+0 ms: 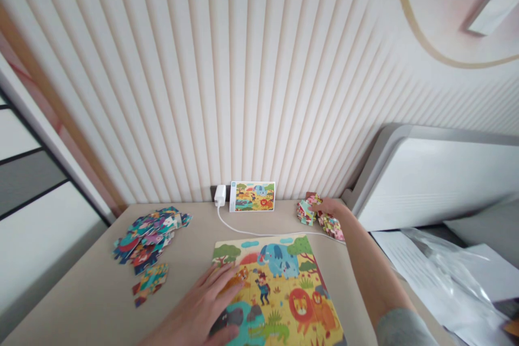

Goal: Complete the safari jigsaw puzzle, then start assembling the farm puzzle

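My left fingers (219,284) lie slightly apart on the puzzle (284,286); whether my right fingers (318,207) pinch the pieces (305,215) I can't tell — snagging the cable (259,234) could scatter them.

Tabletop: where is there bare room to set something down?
One bare patch of tabletop lies between the dark-blue pile and the puzzle; another lies left of the loose pieces. The back right is crowded: the right hand is among small piles. The left hand covers part of the puzzle's left side.
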`<state>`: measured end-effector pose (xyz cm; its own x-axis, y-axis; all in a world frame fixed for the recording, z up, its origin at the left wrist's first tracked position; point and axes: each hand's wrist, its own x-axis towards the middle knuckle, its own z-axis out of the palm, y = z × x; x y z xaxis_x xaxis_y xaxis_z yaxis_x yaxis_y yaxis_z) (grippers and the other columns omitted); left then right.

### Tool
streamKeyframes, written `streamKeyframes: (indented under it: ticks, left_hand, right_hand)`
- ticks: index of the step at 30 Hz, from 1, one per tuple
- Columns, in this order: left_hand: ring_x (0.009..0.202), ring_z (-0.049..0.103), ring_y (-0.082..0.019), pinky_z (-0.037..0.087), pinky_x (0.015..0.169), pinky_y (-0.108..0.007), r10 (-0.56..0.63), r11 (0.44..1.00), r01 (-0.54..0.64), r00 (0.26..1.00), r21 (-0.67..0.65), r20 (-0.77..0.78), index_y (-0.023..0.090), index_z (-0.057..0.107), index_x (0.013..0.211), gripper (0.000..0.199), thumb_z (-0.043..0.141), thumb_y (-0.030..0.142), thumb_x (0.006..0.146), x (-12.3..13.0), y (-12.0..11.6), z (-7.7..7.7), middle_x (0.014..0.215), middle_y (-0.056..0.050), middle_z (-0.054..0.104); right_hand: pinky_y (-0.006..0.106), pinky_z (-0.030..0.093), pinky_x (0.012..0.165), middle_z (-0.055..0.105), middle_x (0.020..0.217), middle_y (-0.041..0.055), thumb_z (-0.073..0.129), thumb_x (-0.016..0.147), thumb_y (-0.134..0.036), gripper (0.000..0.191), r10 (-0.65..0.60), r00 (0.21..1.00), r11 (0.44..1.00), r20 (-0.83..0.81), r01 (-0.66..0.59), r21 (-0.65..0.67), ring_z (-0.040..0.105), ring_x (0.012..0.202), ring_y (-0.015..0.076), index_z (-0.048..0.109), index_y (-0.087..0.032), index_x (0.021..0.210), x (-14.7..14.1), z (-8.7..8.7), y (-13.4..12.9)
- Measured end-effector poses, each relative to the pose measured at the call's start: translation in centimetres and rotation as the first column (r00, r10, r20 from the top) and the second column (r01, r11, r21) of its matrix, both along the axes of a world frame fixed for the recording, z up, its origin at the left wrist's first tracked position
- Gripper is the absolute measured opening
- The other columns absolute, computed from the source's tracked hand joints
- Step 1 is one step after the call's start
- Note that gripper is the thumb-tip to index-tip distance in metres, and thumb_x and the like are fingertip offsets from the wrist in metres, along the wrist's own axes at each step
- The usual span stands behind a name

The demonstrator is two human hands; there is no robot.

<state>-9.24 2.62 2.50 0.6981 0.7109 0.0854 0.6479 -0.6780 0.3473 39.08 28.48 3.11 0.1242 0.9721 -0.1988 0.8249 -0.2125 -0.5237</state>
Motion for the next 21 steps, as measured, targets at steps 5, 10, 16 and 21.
streamKeyframes:
  ticks: [5,10,16,21]
  left_hand:
    - [0.147,0.044,-0.032,0.039,0.121,-0.053,0.014,1.000,-0.015,0.993,0.007,0.120,0.036,0.054,0.148,0.048,0.054,0.045,0.101,5.5,3.1,1.3,0.159,-0.003,0.048]
    - [0.142,0.049,-0.029,0.038,0.122,-0.048,0.037,0.996,-0.005,0.935,-0.092,0.352,0.026,0.050,0.150,0.055,0.058,0.036,0.097,12.8,10.2,0.6,0.152,-0.009,0.055]
    - [0.147,0.041,-0.039,0.035,0.119,-0.054,0.183,0.976,-0.107,0.881,-0.192,0.436,0.009,0.027,0.159,0.082,0.066,0.034,0.090,20.6,18.5,-2.9,0.156,-0.028,0.043]
    - [0.142,0.046,-0.042,0.038,0.114,-0.055,0.254,0.951,-0.109,0.811,-0.289,0.528,0.010,0.021,0.159,0.105,0.082,0.031,0.077,23.8,20.7,-5.5,0.151,-0.029,0.049]
  right_hand:
    - [0.028,0.049,0.060,0.069,0.062,0.0038,0.090,0.060,-0.057,0.047,0.016,0.994,0.999,-0.112,-0.022,-0.049,0.065,0.068,0.0210,0.068,-0.018,0.074,-1.0,-0.2,-1.0]
    - [0.027,0.050,0.064,0.073,0.077,0.0034,0.089,0.065,-0.047,0.047,0.042,0.986,0.998,-0.158,-0.034,0.057,0.065,0.075,0.0205,0.067,-0.017,0.094,-1.5,0.2,-1.8]
    - [0.030,0.048,0.079,0.073,0.104,0.0072,0.088,0.067,-0.035,0.058,0.056,0.996,0.959,-0.072,-0.034,0.280,0.064,0.094,0.0244,0.057,-0.019,0.113,-2.8,0.8,-3.9]
    - [0.030,0.047,0.079,0.074,0.104,0.0037,0.080,0.077,-0.034,0.051,0.139,0.990,0.926,-0.039,-0.116,0.360,0.067,0.095,0.0246,0.054,-0.025,0.119,-4.3,0.4,-7.2]
